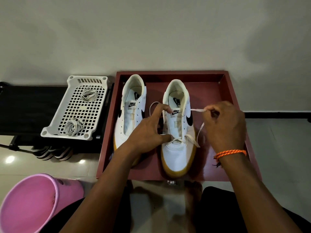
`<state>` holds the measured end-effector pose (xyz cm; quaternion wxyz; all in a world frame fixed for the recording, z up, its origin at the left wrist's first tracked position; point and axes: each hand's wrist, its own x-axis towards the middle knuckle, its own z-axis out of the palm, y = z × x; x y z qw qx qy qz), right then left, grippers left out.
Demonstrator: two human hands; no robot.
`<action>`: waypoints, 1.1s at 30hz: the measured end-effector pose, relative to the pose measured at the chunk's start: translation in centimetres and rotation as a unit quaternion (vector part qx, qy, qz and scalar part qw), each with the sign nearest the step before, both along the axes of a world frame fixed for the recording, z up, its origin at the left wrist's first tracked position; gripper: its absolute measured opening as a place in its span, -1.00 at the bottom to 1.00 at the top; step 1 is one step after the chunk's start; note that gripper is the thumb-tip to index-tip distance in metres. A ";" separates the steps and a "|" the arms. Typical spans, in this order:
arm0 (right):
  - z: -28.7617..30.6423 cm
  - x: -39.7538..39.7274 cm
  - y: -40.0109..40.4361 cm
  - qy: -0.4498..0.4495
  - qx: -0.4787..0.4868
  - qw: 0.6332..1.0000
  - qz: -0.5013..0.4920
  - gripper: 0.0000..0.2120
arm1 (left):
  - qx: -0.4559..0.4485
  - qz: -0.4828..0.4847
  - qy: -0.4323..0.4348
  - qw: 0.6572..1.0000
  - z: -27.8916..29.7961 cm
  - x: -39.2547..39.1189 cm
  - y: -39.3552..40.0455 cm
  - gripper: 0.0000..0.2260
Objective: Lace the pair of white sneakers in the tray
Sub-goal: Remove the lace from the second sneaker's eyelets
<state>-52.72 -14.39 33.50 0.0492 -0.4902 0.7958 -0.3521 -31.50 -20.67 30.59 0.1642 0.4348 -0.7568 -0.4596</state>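
Two white sneakers with black swooshes and yellow soles stand side by side in a dark red tray (170, 74). The left sneaker (130, 115) has no lace. The right sneaker (176, 148) has a white lace (190, 139) crossed through its lowest eyelets. My left hand (148, 130) rests on the right sneaker's left side, its thumb pressing at the lace crossing and its forefinger stretched up to the top eyelets beside a lace loop. My right hand (225, 126) pinches the other lace end, pulled taut from the sneaker's top right.
A white perforated basket (53, 121) with two coiled laces sits on a black stand left of the tray. A pink bucket (30, 202) stands at the lower left. Dark shoes lie under the stand. A pale wall rises behind the tray.
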 end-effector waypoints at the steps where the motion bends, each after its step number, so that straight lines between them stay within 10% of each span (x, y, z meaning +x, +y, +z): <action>1: 0.3 -0.4 0.0 0.003 -0.009 1.000 -0.014 -0.84 | -0.002 0.000 0.000 1.000 0.0 -0.1 0.0 -0.35; 18: -1.6 1.2 1.0 -0.059 0.218 0.940 0.257 -0.27 | -0.161 0.050 -0.044 0.985 -1.0 -1.2 0.7 -0.48; 24: -2.3 0.7 0.5 -0.079 0.187 0.946 0.252 -0.25 | -0.222 0.036 -0.066 0.972 -1.0 -1.8 1.4 -0.90; 33: -2.6 0.5 0.2 -0.106 0.174 0.945 0.258 -0.32 | -0.153 0.061 -0.070 0.984 -1.1 -3.0 2.4 -0.94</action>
